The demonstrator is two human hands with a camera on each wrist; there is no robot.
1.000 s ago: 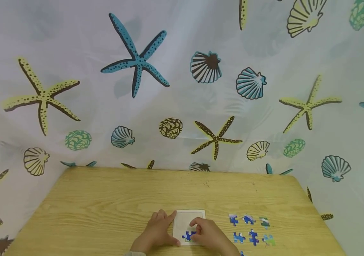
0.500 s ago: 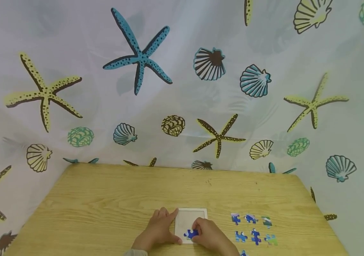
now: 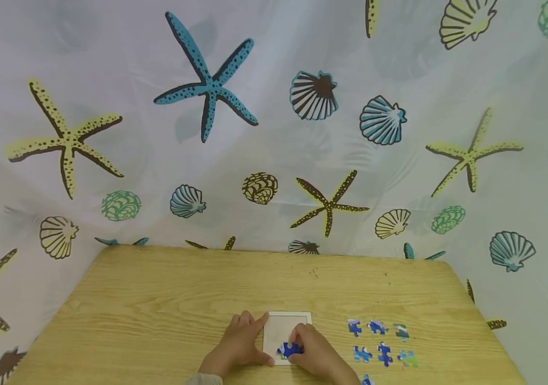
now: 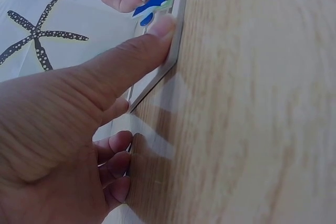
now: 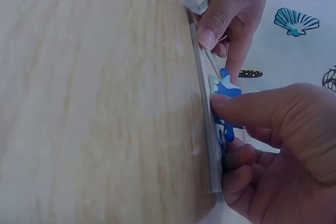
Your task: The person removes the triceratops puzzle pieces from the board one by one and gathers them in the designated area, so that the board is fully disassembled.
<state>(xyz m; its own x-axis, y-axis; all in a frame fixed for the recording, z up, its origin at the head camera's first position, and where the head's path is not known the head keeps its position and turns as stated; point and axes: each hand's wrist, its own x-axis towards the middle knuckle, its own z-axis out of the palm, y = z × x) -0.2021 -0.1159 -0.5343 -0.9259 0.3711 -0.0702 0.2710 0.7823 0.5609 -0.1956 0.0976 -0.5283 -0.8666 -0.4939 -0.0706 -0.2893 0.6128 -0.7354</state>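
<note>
A white square puzzle tray (image 3: 283, 327) lies near the table's front edge. Along its left side my left hand (image 3: 239, 342) spreads thumb and index finger toward the two corners, and the straight thumb (image 4: 134, 51) rests on its border in the left wrist view. Over the tray's near side, my right hand (image 3: 319, 352) pinches a blue-and-white jigsaw piece (image 3: 290, 349). In the left wrist view that jigsaw piece (image 4: 153, 1) stands tilted up from the tray. The right thumb (image 5: 252, 106) covers part of it in the right wrist view; whether another piece lies beneath, I cannot tell.
Several loose jigsaw pieces lie in rows to the right of the tray, among them a green-and-white one (image 3: 406, 358) and a blue one (image 3: 384, 354). The wooden table (image 3: 158, 299) meets a hanging cloth (image 3: 274, 149) printed with starfish and shells.
My right fingers have closed on the jigsaw piece and tipped it, so more of its blue face shows. The left hand keeps its place on the tray. The head view has shifted slightly.
</note>
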